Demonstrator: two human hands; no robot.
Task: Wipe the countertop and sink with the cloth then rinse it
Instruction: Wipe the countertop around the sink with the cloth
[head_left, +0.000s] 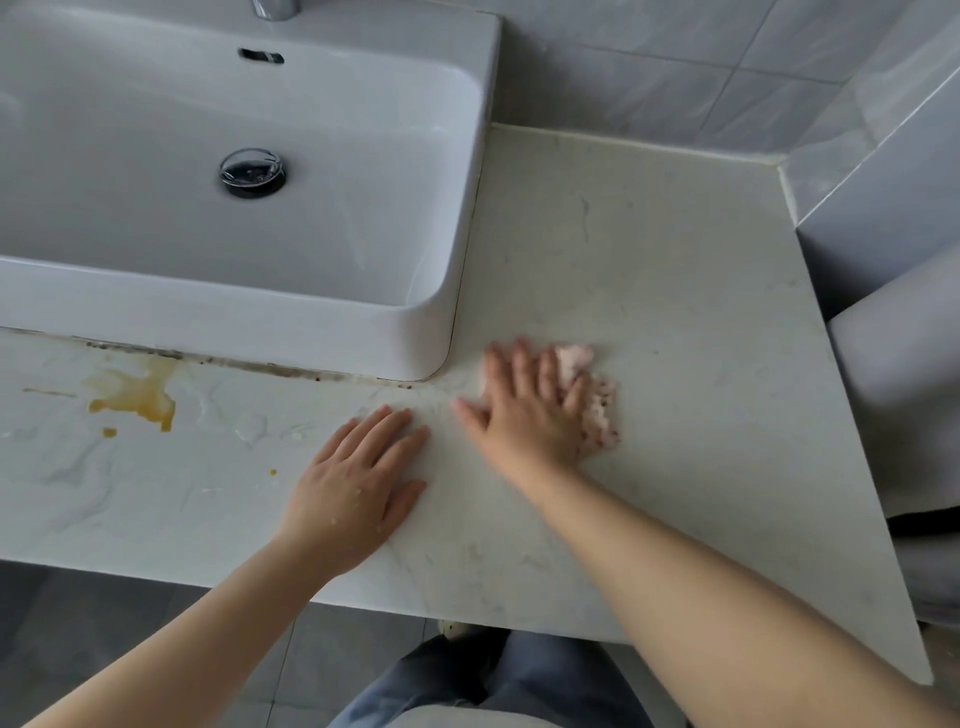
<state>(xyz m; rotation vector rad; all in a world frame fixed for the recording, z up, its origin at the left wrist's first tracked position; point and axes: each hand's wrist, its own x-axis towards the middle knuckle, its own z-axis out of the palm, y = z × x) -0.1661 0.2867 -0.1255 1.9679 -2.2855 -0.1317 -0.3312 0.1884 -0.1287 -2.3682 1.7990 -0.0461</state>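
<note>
Where the right hand (530, 415) presses the surface (675, 312), the cloth (602, 421) lies under its straight fingers (519, 366). Flat alongside, the left hand (358, 483) holds nothing.

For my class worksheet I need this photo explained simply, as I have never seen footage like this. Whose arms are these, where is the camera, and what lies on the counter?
No machine here: a person cleans with two bare hands. The one picture comes from a wide-angle camera worn on the head, looking forward and down, so both forearms enter from the bottom. The left hand lies flat on the pale countertop, holding nothing. The right hand presses a pink cloth onto the countertop with straight fingers, beside the front right corner of the white sink. Further left, an orange-yellow stain sits on the countertop, and dark grime runs along the seam at the sink's front edge.
</note>
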